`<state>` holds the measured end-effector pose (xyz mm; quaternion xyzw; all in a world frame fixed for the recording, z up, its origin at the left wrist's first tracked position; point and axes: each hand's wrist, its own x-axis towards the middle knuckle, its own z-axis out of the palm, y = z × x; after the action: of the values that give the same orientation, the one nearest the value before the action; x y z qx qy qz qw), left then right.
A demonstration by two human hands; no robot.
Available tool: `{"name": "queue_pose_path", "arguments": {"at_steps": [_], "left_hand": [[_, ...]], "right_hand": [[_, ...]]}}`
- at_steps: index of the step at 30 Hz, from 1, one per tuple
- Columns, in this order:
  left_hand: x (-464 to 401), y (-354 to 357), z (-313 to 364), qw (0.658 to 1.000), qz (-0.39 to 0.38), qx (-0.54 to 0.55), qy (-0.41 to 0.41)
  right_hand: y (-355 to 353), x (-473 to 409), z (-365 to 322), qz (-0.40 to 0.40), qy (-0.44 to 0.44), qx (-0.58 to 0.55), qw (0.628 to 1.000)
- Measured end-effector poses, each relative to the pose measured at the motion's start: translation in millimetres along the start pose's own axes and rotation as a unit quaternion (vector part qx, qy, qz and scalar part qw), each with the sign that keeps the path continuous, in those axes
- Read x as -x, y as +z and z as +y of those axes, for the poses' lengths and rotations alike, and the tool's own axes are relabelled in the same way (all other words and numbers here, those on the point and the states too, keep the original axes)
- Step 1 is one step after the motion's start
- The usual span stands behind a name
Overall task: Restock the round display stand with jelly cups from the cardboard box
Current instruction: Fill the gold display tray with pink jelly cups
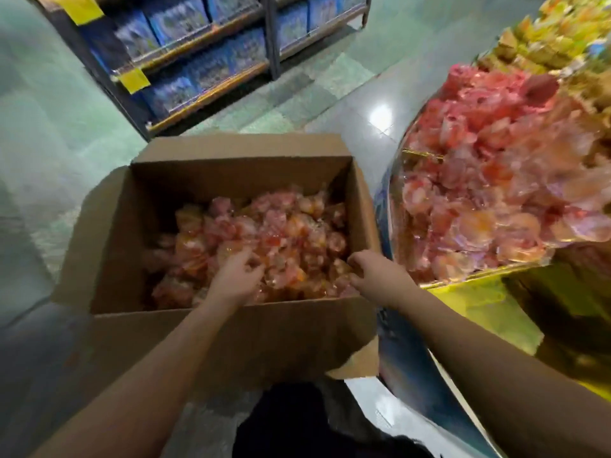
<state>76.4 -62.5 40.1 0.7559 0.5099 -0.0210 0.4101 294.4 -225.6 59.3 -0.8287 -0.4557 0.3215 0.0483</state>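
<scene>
Your left hand point(236, 276) is down in the near half of the open brown cardboard box point(109, 233), fingers curled into the heap of small pink and orange clear-wrapped jelly cups point(281, 233). It looks to be gathering a clump, though blur hides whether any cup is truly gripped. Your right hand point(375, 271) sits at the box's near right corner, fingers bent down onto the cups by the wall; I cannot tell if it holds one. Both forearms reach forward and slope down from the near edge, wrists bent over the box's near wall. The box sits just left of the round display stand point(463, 284), likely so each scoop needs only a short swing right. The stand's tier is already heaped with the same cups. Far off stands a dark shelf of blue packets point(198, 51).
</scene>
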Motion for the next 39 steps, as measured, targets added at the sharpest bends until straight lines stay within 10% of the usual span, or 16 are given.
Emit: {"name": "queue_pose_path", "arguments": {"at_steps": [11,18,29,39], "left_hand": [[-96,-21,-106,0.983,-0.012,-0.030,-0.179],[-117,14,-100,0.967,-0.040,-0.252,-0.009],[-136,45,-99,0.919,-0.058,-0.390,0.012],[-127,36,-100,0.947,-0.031,-0.318,0.007]], "right_hand": [[63,-120,-52,-0.136,0.070,0.034,0.988],[124,-161,-63,-0.186,0.095,0.034,0.977],[151,-172,-59,-0.139,0.036,0.085,0.986],[131,-155,-49,-0.074,0.031,0.021,0.997]]}}
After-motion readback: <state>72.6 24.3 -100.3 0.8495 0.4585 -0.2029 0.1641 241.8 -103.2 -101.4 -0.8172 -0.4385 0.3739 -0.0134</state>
